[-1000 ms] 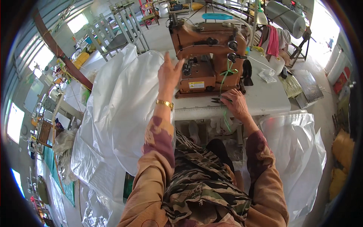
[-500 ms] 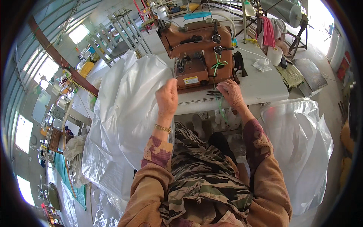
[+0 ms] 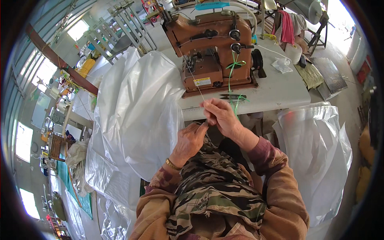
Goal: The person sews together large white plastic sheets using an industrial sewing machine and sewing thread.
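Note:
A brown industrial sewing machine (image 3: 208, 44) stands on the white table in front of me. From its needle area a thin thread (image 3: 197, 82) runs taut down to my right hand (image 3: 224, 118), whose fingertips pinch it just off the table's front edge. My left hand (image 3: 190, 141) is closed right below, its fingertips meeting the right ones; what they grip is too small to make out. Dark thread snips (image 3: 234, 96) lie on the table by the machine's base. A green ribbon (image 3: 232, 66) is tied to the machine and hangs down past the snips.
Large translucent plastic bags (image 3: 136, 104) are heaped at the left, against the table. More plastic bags (image 3: 314, 156) hang at the right. A ruler strip (image 3: 192, 108) runs along the table's front edge. A white thread cone (image 3: 294, 53) stands at the far right.
My right hand has left the spot by the snips and come left and nearer, now with the thread. My left hand has dropped toward my lap and met it. The view has shifted slightly.

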